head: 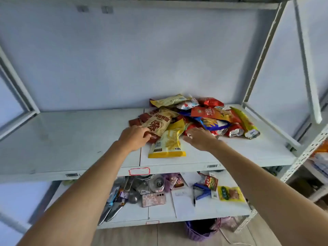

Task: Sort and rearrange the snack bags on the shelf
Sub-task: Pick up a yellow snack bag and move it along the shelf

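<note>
I have both arms stretched to the shelf (71, 132), where the snack bags lie in one heap (204, 118) on its right half, against the back wall. My left hand (134, 137) sits at the heap's near left edge, fingers curled onto the lower end of a tan bag (157, 125) that lies slantwise on top; I cannot tell whether they truly pinch it or only rest on it. Just right of that hand, a yellow bag (169, 141) pokes out of the heap toward me, flat on the shelf, its bottom seam nearest the front edge. My right hand (200, 139) is at the heap's near side, right of the yellow bag, fingers spread and nearly straight, holding nothing; its fingertips reach a red bag (192, 127) at the heap's edge, though contact is unclear. A long yellow-green bag (246, 123) marks the heap's right end.
</note>
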